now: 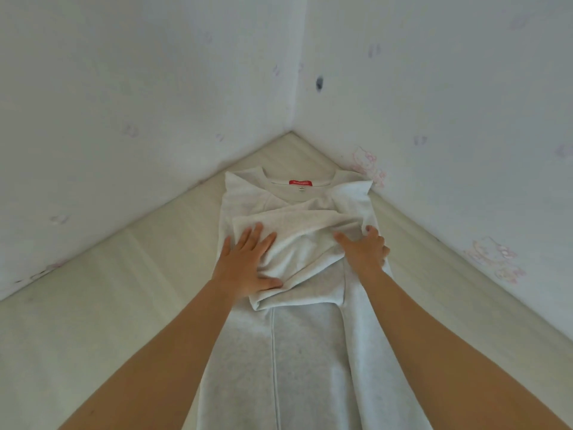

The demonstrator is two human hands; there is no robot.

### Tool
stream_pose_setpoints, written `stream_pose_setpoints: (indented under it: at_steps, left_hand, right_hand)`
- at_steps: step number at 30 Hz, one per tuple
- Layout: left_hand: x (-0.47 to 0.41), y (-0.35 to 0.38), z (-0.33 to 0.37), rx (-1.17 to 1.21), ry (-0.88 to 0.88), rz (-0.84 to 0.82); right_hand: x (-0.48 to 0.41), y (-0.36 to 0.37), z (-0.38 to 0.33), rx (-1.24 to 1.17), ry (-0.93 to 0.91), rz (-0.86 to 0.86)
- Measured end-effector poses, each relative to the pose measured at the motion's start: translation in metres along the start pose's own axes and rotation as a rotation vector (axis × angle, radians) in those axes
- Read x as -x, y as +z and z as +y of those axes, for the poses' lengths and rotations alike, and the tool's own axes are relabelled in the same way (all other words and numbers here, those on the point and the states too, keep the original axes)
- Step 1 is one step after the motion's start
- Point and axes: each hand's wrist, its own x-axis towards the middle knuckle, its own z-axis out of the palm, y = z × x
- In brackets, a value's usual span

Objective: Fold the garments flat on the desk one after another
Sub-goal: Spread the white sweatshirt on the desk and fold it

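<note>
A long pale grey garment (pixel 307 352) lies lengthwise on the desk (pixel 102 305), its neckline with a red label (pixel 300 182) pointing to the wall corner. Both sleeves are folded across the chest. My left hand (pixel 246 263) lies flat with fingers spread on the folded left sleeve. My right hand (pixel 364 248) rests on the right side of the garment, its fingers curled over the fabric edge there.
Two white walls (pixel 434 103) with faint pink prints meet in a corner right behind the garment's collar. The pale desk surface stretches out to the left and to the right of the garment.
</note>
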Motion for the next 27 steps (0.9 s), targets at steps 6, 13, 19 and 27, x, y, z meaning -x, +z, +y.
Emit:
stream_pose_setpoints:
  at_steps: [6, 13, 19, 27]
  left_hand:
    - [-0.007, -0.005, -0.007, -0.077, -0.012, -0.058]
    - [-0.007, -0.004, -0.006, -0.073, 0.001, -0.059]
    - [0.048, 0.026, 0.01, 0.332, -0.105, 0.177]
    - [0.157, 0.072, 0.047, 0.324, -0.083, 0.124]
  right_hand:
    - [0.001, -0.031, 0.011, -0.225, -0.265, 0.036]
    - [-0.013, -0.027, 0.051, -0.019, -0.117, -0.009]
    - [-0.01, -0.038, 0.071, 0.006, -0.261, -0.105]
    - [0.085, -0.051, 0.128, 0.437, -0.49, -0.386]
